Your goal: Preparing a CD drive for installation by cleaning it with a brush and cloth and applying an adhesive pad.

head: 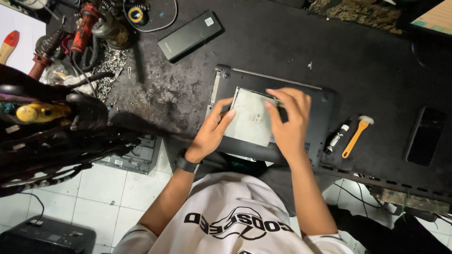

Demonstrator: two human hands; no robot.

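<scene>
I have a flat, square, silvery optical drive [252,117] between my two hands, lying on the upturned dark laptop base [320,101] at the near edge of the black workbench [282,42]. My left hand [212,131] pinches its left edge, thumb on top and fingers curled against the side; my right hand [289,117] is spread over the right edge and far corner, fingertips pressing down on the metal. I judge it light and stiff, a thin sheet-metal shell that would dent or flex if I squeezed its middle, and its smooth, scuffed face looks slippery. So the edges and corners are where I would grip it, keeping it level. An orange-handled brush [357,134] and a small black bottle [336,137] lie just right of the laptop.
</scene>
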